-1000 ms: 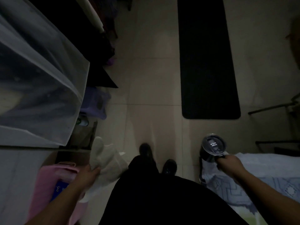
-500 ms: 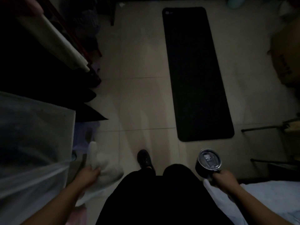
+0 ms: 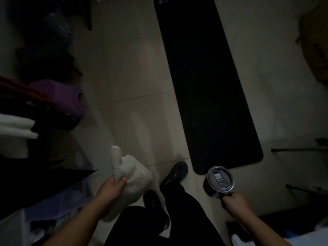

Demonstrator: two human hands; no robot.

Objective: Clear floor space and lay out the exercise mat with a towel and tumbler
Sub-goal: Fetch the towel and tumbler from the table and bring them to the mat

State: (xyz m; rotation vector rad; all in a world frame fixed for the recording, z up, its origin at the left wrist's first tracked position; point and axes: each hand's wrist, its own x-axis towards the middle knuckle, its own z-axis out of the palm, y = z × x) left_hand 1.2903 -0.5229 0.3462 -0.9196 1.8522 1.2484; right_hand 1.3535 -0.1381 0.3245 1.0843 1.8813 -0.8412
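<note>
The room is dim. A long black exercise mat (image 3: 204,82) lies unrolled flat on the pale tiled floor, running from the top centre to just ahead of my feet. My left hand (image 3: 111,189) grips a bunched white towel (image 3: 132,176) at lower left. My right hand (image 3: 234,201) holds a dark tumbler (image 3: 219,181) with a clear lid by its handle, just below and right of the mat's near end. Both items are in the air, off the mat.
Dark clutter lines the left side: a purple stool (image 3: 65,96), folded white cloth (image 3: 16,126), dark bags. A brown cardboard box (image 3: 316,50) sits at the far right. Thin metal legs (image 3: 298,150) jut in at right. My dark shoes (image 3: 174,173) stand near the mat's end.
I have stepped forward; the mat's near end now sits closer to my feet and the tumbler. The translucent sheet at left has left the view. Both hands keep their grip.
</note>
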